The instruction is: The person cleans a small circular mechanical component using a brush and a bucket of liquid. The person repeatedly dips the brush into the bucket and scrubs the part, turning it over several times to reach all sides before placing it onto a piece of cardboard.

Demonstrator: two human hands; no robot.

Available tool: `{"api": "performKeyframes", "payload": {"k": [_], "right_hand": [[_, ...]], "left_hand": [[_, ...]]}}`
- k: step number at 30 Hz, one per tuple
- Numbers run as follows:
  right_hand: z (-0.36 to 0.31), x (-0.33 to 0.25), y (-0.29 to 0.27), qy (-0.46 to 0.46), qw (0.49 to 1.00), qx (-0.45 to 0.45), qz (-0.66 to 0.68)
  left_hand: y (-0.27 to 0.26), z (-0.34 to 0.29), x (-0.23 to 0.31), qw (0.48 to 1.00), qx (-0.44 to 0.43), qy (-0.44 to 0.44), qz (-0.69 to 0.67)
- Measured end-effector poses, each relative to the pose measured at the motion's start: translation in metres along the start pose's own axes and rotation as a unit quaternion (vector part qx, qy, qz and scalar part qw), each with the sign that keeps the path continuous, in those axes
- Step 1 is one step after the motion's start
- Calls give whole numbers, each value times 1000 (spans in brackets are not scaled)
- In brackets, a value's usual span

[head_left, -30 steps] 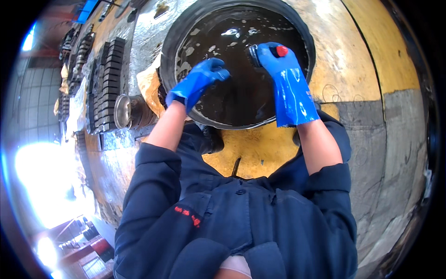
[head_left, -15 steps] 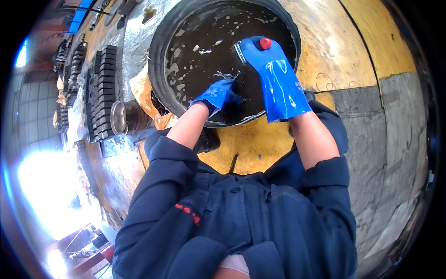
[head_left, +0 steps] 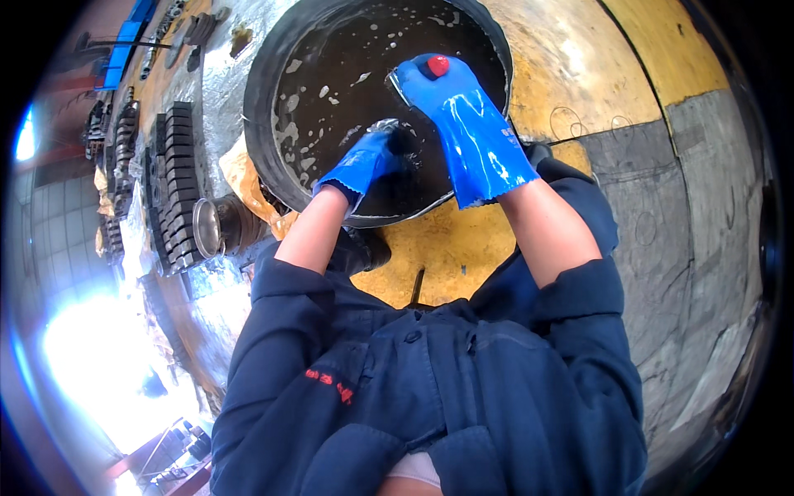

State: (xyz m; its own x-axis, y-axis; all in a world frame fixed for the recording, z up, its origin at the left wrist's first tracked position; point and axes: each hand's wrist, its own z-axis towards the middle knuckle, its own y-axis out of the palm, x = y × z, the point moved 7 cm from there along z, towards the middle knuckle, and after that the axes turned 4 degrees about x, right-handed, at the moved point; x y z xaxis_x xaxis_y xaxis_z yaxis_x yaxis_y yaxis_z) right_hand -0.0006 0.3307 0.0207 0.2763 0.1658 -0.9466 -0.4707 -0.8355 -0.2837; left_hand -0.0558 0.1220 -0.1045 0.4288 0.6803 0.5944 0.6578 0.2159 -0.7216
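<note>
A round black tub (head_left: 258,107) holds dark liquid with pale flecks of foam on its surface. Over its right side is my right hand (head_left: 442,91) in a long blue glove, closed round a tool with a red handle end (head_left: 438,65). A thin metal edge (head_left: 398,86) sticks out on the left of that fist; the rest of the tool is covered. My left hand (head_left: 364,161), also blue-gloved, reaches into the liquid nearer to me. Its fingers are under or at the surface, so their grip cannot be made out.
Left of the tub lie a brown crumpled sheet (head_left: 240,174), a metal cylinder (head_left: 207,227) and a row of dark ribbed blocks (head_left: 179,178). Grey mats (head_left: 637,198) cover the yellow floor (head_left: 571,66) on the right. My boot (head_left: 368,250) stands close to the tub's near rim.
The tub and both hands sit further left in the picture. My right hand still grips the tool and is slightly further over the liquid. Splashing by my left fingers has changed shape.
</note>
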Motion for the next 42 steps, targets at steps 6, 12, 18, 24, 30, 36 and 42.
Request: {"api": "performKeyframes", "payload": {"k": [6, 12, 18, 24, 30, 36, 42], "right_hand": [[1, 18, -7, 18, 999, 22, 29], [16, 27, 4, 1, 999, 7, 42], [18, 39, -9, 6, 999, 24, 43], [15, 21, 2, -8, 1000, 10, 27], [14, 23, 9, 17, 999, -12, 28], [16, 25, 1, 29, 999, -15, 20], [15, 33, -18, 39, 999, 13, -7]], "left_hand": [[8, 10, 47, 991, 40, -68, -109], [60, 64, -37, 999, 2, 31, 31], [56, 48, 24, 991, -63, 5, -115], [77, 61, -49, 992, -50, 61, 103], [72, 40, -63, 986, -85, -79, -118], [55, 42, -15, 990, -97, -11, 102], [67, 57, 17, 950, -116, 6, 289]]}}
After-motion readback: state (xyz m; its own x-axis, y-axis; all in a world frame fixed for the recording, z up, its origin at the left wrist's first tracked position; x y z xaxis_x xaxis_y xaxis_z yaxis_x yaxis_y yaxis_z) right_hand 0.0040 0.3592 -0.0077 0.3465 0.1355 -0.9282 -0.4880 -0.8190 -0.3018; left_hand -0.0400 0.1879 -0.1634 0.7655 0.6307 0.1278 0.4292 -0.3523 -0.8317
